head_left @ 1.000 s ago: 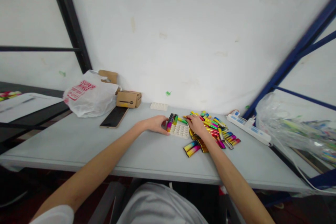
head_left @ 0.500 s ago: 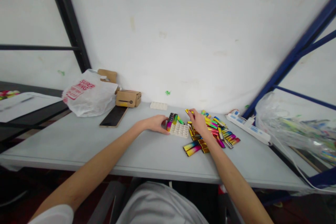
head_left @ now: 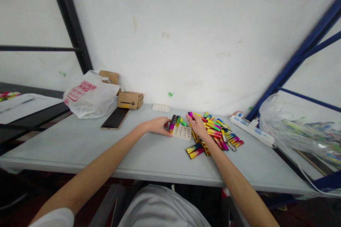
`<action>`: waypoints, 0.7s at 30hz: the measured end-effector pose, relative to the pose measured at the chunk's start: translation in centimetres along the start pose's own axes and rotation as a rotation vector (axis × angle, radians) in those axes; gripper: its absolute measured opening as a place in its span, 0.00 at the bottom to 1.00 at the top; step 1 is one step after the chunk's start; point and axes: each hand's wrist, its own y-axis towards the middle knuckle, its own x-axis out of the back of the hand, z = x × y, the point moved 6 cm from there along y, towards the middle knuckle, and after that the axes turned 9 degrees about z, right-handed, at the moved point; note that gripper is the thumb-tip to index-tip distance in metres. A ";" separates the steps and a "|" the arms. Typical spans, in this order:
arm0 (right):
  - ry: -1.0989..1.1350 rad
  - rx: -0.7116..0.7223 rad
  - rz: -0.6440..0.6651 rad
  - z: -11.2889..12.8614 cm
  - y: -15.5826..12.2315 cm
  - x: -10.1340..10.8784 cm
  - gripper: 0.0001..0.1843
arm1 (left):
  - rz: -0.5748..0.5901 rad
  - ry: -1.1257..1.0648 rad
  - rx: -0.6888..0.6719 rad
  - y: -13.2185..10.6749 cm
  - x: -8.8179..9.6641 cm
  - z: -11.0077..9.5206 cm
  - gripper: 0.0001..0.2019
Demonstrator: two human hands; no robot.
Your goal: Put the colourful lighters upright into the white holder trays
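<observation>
My left hand (head_left: 161, 126) grips the left end of a white tray (head_left: 183, 133) with rows of small sockets, fingers behind and thumb in front. Several slim, shiny lighter-shaped pieces (head_left: 172, 126) with dark tops stand upright in its left part. Between the fingertips of my right hand (head_left: 196, 123) is another shiny lighter-shaped piece, its purple end (head_left: 190, 114) showing above the tray's right side; the rest is mostly hidden. A pile of such pieces (head_left: 213, 133) in gold, pink, green and blue lies right of the tray, partly under my right forearm.
Against the wall lies a second white tray (head_left: 161, 107). On the left are a phone (head_left: 115, 118), a cardboard box (head_left: 130, 99) and a white plastic bag (head_left: 92, 95). A power strip (head_left: 252, 129) and a clear plastic bag (head_left: 298, 127) are on the right.
My right hand has shifted slightly left and down toward the tray. The piece in its fingers has turned from lying sideways to more upright. My left hand and the tray have stayed put.
</observation>
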 end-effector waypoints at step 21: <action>-0.009 -0.125 0.080 1.5 -0.8 -1.0 0.25 | 0.003 -0.024 -0.017 0.0 0.1 -0.3 0.31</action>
